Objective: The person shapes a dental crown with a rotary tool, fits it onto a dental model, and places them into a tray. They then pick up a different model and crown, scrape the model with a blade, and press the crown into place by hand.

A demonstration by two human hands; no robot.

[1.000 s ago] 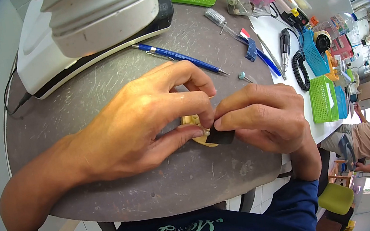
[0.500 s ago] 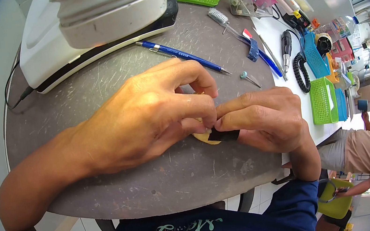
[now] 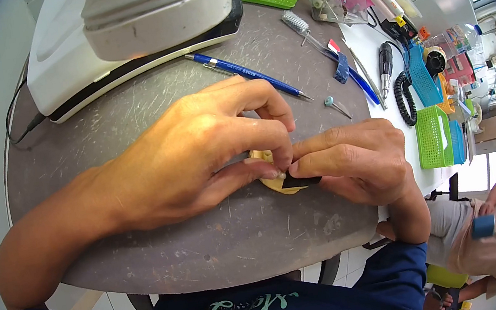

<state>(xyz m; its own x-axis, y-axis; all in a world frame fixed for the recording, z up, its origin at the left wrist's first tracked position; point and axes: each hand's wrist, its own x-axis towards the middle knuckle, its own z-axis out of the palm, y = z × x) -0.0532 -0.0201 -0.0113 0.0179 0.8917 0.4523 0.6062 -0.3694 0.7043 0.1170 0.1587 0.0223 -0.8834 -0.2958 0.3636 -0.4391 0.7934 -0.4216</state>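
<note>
The yellow cast (image 3: 279, 187) appears to rest on the desk (image 3: 230, 252), partly hidden between the left hand (image 3: 211, 138) and the right hand (image 3: 359, 157); the left thumb and forefinger pinch what looks like a small pale piece (image 3: 282, 175) at it, while the right fingers grip a black strip (image 3: 300, 181) reaching its side. Working this close seems to call for a light, steady left pinch, the strip kept flat, and the cast kept from rocking.
</note>
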